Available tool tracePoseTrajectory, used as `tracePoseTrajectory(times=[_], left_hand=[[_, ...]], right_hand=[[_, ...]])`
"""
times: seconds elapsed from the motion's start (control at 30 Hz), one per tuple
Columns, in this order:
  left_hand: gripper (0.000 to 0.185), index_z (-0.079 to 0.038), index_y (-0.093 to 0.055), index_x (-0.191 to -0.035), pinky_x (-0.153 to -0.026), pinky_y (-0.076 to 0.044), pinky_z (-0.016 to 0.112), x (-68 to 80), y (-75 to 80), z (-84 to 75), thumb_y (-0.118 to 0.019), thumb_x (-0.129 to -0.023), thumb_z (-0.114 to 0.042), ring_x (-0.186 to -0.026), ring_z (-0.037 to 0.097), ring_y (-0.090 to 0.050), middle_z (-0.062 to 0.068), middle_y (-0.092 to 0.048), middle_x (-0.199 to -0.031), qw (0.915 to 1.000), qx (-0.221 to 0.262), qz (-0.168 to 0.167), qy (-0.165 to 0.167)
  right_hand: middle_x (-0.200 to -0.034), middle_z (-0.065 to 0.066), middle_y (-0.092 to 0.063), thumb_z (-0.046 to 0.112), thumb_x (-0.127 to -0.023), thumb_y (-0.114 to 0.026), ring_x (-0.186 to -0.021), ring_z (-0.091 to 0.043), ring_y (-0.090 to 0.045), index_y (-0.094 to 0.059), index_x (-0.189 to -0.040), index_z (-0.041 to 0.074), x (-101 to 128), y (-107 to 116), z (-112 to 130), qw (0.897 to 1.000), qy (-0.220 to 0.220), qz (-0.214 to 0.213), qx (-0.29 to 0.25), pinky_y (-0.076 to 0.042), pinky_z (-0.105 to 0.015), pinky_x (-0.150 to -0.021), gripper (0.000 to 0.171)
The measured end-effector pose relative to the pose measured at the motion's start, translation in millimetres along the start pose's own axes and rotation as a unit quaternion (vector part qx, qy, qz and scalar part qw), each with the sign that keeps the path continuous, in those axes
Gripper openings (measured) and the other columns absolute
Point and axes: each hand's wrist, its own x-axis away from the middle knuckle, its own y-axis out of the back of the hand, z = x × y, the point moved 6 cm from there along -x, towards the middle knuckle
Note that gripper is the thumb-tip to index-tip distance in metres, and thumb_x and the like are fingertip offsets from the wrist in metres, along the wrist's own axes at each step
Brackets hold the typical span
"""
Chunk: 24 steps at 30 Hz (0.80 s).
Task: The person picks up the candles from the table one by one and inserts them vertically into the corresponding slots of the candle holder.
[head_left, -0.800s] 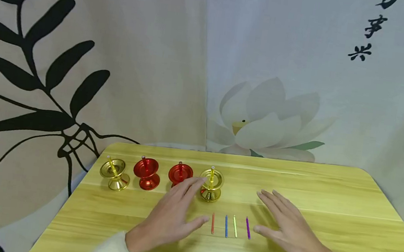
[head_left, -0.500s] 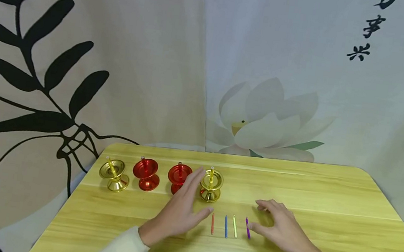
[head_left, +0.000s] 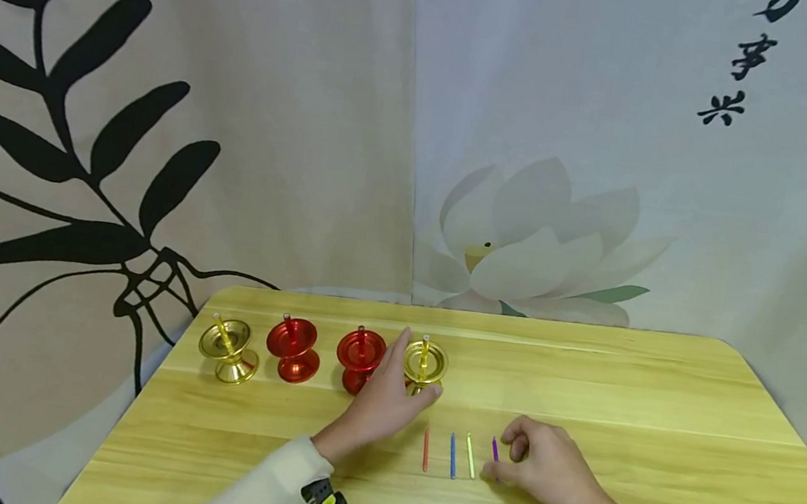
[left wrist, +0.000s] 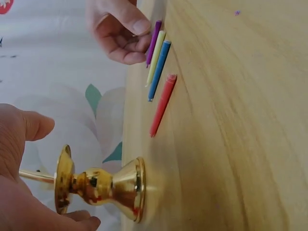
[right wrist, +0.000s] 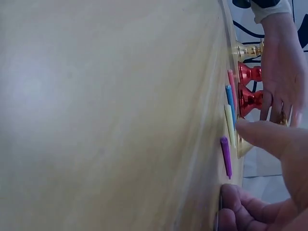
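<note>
L hand [head_left: 385,405] fingers cup gold candle holder [head_left: 424,368]; R hand [head_left: 543,467] fingers curl, pinching purple candle [head_left: 495,450] beside it; next: lift.

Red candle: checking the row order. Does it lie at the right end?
No, the red candle lies at the left end; the purple candle is rightmost.

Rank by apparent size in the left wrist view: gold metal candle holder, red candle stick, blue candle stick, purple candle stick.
1. Gold metal candle holder, nearest the camera.
2. Red candle stick.
3. Blue candle stick, close to the red; distance makes this unsure.
4. Purple candle stick, farthest and partly covered by fingers.
</note>
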Motion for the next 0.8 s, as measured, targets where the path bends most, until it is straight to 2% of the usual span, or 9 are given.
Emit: tracePoseTrajectory(times=[0.1, 0.2, 0.23, 0.3, 0.47, 0.57, 0.6, 0.67, 0.8], left_hand=[[0.1, 0.001, -0.012, -0.174, -0.122, -0.036, 0.068, -2.7, -2.4, 1.8, -0.075, -0.104, -0.029, -0.156, 0.048, -0.037, 0.027, -0.026, -0.175, 0.9997, 0.024, -0.001, -0.003], [0.1, 0.004, -0.011, -0.173, -0.12, -0.04, 0.066, -5.6, -5.0, 7.4, -0.074, -0.105, -0.031, -0.152, 0.05, -0.043, 0.034, -0.031, -0.171, 0.9988, 0.043, -0.009, -0.02], [0.099, 0.003, -0.011, -0.173, -0.12, -0.043, 0.062, -8.3, -8.5, 16.0, -0.074, -0.105, -0.034, -0.15, 0.049, -0.046, 0.034, -0.034, -0.168, 0.9985, 0.042, -0.015, -0.032], [0.1, 0.003, -0.011, -0.173, -0.119, -0.044, 0.061, -9.7, -11.6, 22.2, -0.073, -0.106, -0.038, -0.149, 0.049, -0.048, 0.036, -0.038, -0.166, 0.9982, 0.044, -0.019, -0.037], [0.101, 0.002, -0.011, -0.174, -0.124, -0.038, 0.059, -11.1, -16.1, 28.3, -0.075, -0.105, -0.034, -0.151, 0.044, -0.047, 0.032, -0.043, -0.165, 0.9987, 0.05, -0.007, -0.004], [0.1, 0.001, -0.012, -0.174, -0.123, -0.04, 0.058, -14.5, -18.9, 36.7, -0.075, -0.105, -0.037, -0.15, 0.044, -0.048, 0.032, -0.045, -0.164, 0.9989, 0.045, -0.011, -0.005], [0.099, 0.002, -0.012, -0.173, -0.122, -0.039, 0.062, -13.0, -17.3, 32.7, -0.074, -0.106, -0.037, -0.15, 0.047, -0.047, 0.034, -0.045, -0.163, 0.9986, 0.052, -0.01, -0.01], [0.1, 0.001, -0.013, -0.173, -0.121, -0.04, 0.062, -14.8, -18.0, 36.8, -0.073, -0.106, -0.042, -0.149, 0.047, -0.048, 0.034, -0.046, -0.162, 0.9987, 0.047, -0.013, -0.016], [0.098, 0.002, -0.012, -0.173, -0.122, -0.038, 0.065, -10.5, -13.1, 25.6, -0.07, -0.108, -0.041, -0.15, 0.05, -0.046, 0.036, -0.044, -0.162, 0.9971, 0.074, 0.004, -0.014]], right_hand=[[-0.081, 0.008, -0.061, 0.039, -0.077, -0.101, -0.068, -0.006, -0.051, -0.074, -0.103, 0.009, 0, -3, -1, 1.0, 0.002, 0.003, 0.005, -0.048, -0.027, -0.065, 0.048], [-0.081, 0.009, -0.061, 0.035, -0.077, -0.102, -0.068, -0.005, -0.05, -0.074, -0.101, 0.011, 0, -4, -2, 1.0, 0.004, 0.001, 0.009, -0.048, -0.027, -0.066, 0.045], [-0.081, 0.009, -0.061, 0.034, -0.077, -0.102, -0.068, -0.005, -0.05, -0.073, -0.101, 0.011, 0, -3, -2, 1.0, 0.005, 0.0, 0.009, -0.048, -0.027, -0.066, 0.043], [-0.08, 0.009, -0.061, 0.029, -0.076, -0.101, -0.068, -0.005, -0.051, -0.073, -0.099, 0.012, 0, -3, -2, 1.0, 0.008, 0.0, 0.011, -0.048, -0.027, -0.067, 0.04], [-0.079, 0.012, -0.062, 0.021, -0.076, -0.1, -0.068, -0.002, -0.054, -0.074, -0.097, 0.012, 1, -2, -2, 1.0, 0.025, 0.001, 0.014, -0.05, -0.027, -0.068, 0.034], [-0.078, 0.014, -0.062, 0.019, -0.077, -0.1, -0.068, -0.001, -0.055, -0.075, -0.095, 0.013, 2, 1, -1, 0.999, 0.035, 0.008, 0.011, -0.051, -0.026, -0.067, 0.031], [-0.078, 0.014, -0.063, 0.018, -0.078, -0.1, -0.068, -0.001, -0.056, -0.075, -0.095, 0.013, 1, 1, -1, 0.999, 0.038, 0.011, 0.011, -0.052, -0.026, -0.066, 0.03], [-0.077, 0.014, -0.063, 0.016, -0.078, -0.099, -0.068, -0.001, -0.056, -0.075, -0.093, 0.012, 1, 3, -1, 0.999, 0.039, 0.019, 0.014, -0.052, -0.025, -0.065, 0.029], [-0.076, 0.014, -0.065, 0.012, -0.078, -0.099, -0.068, 0.0, -0.058, -0.077, -0.091, 0.012, 0, 6, 1, 0.998, 0.042, 0.03, 0.024, -0.054, -0.024, -0.065, 0.026]])
